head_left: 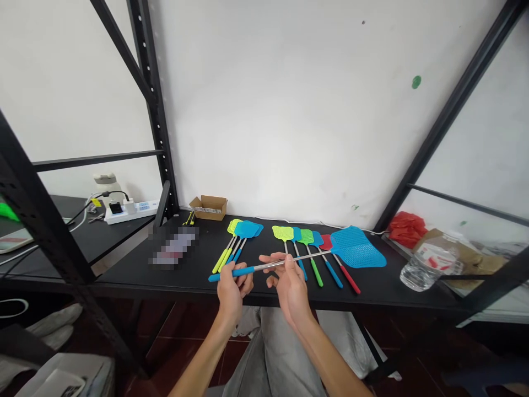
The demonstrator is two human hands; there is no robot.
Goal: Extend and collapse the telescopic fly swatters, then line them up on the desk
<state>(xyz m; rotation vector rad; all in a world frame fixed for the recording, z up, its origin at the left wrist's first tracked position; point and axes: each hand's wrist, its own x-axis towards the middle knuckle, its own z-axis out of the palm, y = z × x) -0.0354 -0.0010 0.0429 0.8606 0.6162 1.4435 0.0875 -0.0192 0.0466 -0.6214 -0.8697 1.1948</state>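
the blue swatter (pixel 357 248) is up above the counter (pixel 185 278), slanting across the right-hand swatters (pixel 306 237). the person's left grip (pixel 232 289) is curled round its handle (pixel 243 271); the right grip (pixel 291 284) pinches the shaft (pixel 306 257), some fingers loose. if that pinch slackened, i'd guess the head could dip and knock the red swatter (pixel 350 279) askew. the bottle (pixel 417 275) wears a red-marked label (pixel 436 255), unreadable from here.

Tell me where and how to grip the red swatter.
By its red handle, probably best from the near right: it lies rightmost in its row, handle angled toward you, while the held blue swatter crosses it near the head in view.
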